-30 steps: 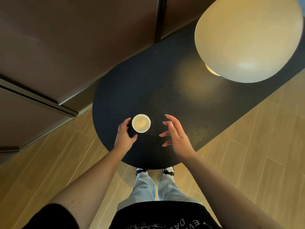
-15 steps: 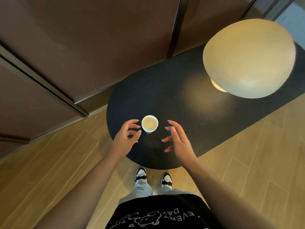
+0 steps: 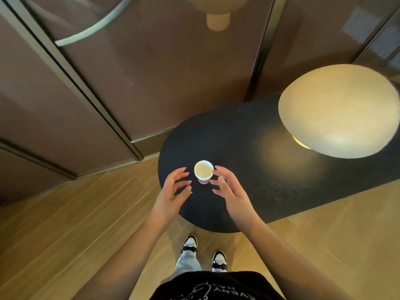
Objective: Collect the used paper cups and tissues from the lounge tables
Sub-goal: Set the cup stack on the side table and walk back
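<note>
**Two hands close in on one cup**

A paper cup [image 3: 203, 171] stands upright near the rounded end of the dark table [image 3: 238, 135]. It is open at the top, and the inside looks pale — it may be empty, but the light is too dim to be sure.

The left hand [image 3: 173, 191] is just to the left of the cup. Its fingers are spread and a little bent, and it holds nothing. The right hand [image 3: 229, 189] is on the other side, also loose and holding nothing. Its fingertips [image 3: 217, 169] are right by the cup's rim, maybe touching it.

So the step in hand is picking up this cup. Next, one hand needs to wrap around the cup's side and lift it straight up — gently, because a paper cup can squash or tip. No tissues show on this table.

A big round lamp [image 3: 339, 111] glows over the far part of the table.
</note>
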`<state>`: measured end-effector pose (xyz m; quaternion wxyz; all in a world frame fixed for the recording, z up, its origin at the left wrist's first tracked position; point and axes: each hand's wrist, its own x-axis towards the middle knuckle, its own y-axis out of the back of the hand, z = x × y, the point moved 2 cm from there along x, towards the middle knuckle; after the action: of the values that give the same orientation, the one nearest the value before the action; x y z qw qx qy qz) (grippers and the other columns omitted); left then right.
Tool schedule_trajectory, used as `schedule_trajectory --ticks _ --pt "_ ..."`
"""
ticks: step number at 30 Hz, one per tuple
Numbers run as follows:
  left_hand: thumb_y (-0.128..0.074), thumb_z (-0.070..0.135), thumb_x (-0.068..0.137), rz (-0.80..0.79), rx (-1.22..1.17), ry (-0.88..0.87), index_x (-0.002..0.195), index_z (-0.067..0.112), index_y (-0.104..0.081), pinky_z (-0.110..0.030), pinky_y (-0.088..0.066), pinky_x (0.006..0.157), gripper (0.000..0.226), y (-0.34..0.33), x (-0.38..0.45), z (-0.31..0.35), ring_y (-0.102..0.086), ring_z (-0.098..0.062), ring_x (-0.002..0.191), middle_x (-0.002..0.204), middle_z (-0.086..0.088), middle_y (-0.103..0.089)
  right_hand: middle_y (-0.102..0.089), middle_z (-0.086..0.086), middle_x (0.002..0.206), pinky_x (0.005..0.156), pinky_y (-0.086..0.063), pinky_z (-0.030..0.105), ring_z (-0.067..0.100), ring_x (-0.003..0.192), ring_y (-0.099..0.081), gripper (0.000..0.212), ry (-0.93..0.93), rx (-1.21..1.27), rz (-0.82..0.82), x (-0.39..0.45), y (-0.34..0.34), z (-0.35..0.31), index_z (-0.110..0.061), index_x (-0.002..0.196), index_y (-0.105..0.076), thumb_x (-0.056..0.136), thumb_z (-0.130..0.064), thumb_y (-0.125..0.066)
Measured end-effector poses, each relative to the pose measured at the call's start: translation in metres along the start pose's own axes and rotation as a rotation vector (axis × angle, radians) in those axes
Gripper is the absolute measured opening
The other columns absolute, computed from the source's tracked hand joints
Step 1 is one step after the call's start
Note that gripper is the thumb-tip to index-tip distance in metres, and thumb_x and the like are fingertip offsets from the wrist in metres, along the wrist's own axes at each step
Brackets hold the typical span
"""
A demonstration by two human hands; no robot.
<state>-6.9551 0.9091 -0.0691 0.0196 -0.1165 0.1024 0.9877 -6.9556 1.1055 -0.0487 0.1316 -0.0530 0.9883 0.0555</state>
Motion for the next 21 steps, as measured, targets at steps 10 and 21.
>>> schedule_trajectory --ticks 10,21 --pt "-0.060 0.002 0.100 0.265 -0.035 -0.060 0.141 0.033 -0.046 -0.018 -0.049 0.100 0.053 0.027 -0.091 0.009 -0.056 -0.001 0.128 0.140 0.013 -0.057 -0.051 -0.025 0.138 0.101 -0.050 0.021 -0.002 0.124 -0.056 0.038 0.074 0.000 -0.313 -0.023 -0.032 -0.013 -0.038 0.142 -0.045 0.105 -0.040 -0.042" --pt "-0.062 0.013 0.099 0.668 -0.090 -0.027 0.142 0.043 -0.042 -0.014 -0.047 0.095 0.056 0.089 -0.236 -0.017 -0.053 0.001 0.129 0.136 0.032 -0.053 -0.049 -0.032 0.140 0.097 -0.048 0.016 -0.001 0.125 -0.056 0.052 0.222 -0.159 -0.767 -0.090 -0.143 -0.036 -0.046 0.150 -0.033 0.100 -0.058 -0.040"
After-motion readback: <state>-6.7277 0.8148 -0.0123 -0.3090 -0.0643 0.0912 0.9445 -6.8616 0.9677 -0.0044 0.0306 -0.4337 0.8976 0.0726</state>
